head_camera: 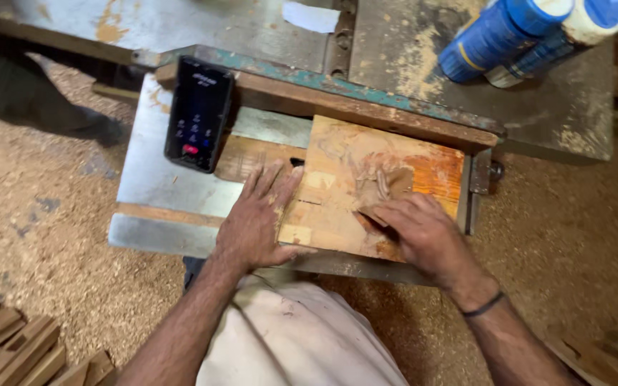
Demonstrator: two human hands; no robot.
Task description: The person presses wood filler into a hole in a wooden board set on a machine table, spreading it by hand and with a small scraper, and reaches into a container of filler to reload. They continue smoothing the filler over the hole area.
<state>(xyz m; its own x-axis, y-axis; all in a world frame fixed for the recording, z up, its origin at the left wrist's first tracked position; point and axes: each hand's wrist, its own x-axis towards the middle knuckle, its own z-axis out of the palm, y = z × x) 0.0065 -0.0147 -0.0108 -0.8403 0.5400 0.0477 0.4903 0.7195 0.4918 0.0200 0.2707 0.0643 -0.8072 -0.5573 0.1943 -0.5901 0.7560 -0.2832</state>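
A flat wooden board (337,161) smeared with brown filler paste lies on a metal bench top (151,179). My left hand (255,221) rests flat on the board's left edge, fingers spread, pinning it down. My right hand (423,232) sits on the board's lower right part with its fingers curled around a small thin scraper piece (372,213), whose edge touches the paste. A dark band is around my right wrist.
A black phone (198,114) lies on the bench at the left of the board. Blue and white cylindrical containers (531,32) lie on the table behind. Sawdust covers the floor. Wooden pieces (16,350) are stacked at bottom left. Another person's dark-clad leg (30,86) is at top left.
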